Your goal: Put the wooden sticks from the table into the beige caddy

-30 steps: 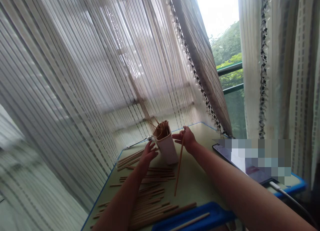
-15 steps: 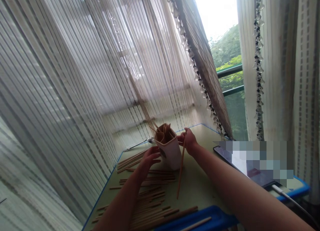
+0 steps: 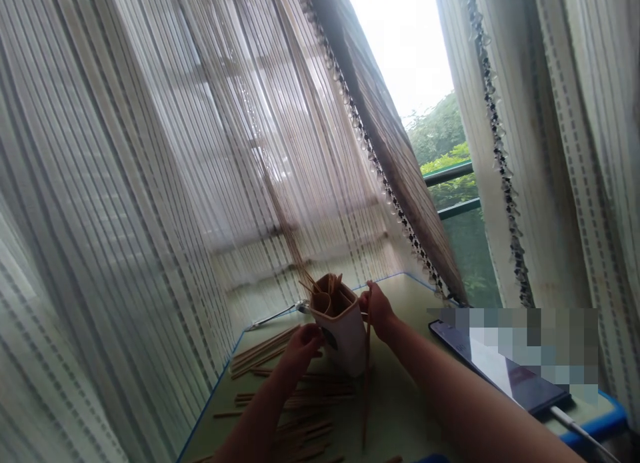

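A white, square-sided holder (image 3: 345,346) with a brown rim and a dark mark stands on the table. Several thin wooden sticks and a curled brown piece show inside it. At its right side, my right hand (image 3: 379,311) is closed around the upper end of a long wooden chopstick (image 3: 367,383), which hangs nearly upright beside the holder. My left hand (image 3: 304,344) is at the holder's left side with bent fingers slightly apart and nothing visible in them; whether the fingertips touch the wall is unclear. Several loose chopsticks (image 3: 263,351) lie under and around my left forearm.
The pale green table (image 3: 417,396) has a blue edge. A phone (image 3: 500,366) with a white cable (image 3: 575,424) lies at the right. A metal spoon (image 3: 274,315) rests near the back left. Sheer curtains (image 3: 165,149) hang close behind the table.
The view has tilted up, so the table sits lower in the picture. My left hand's fingers have curled in more beside the holder. My right hand still holds the chopstick.
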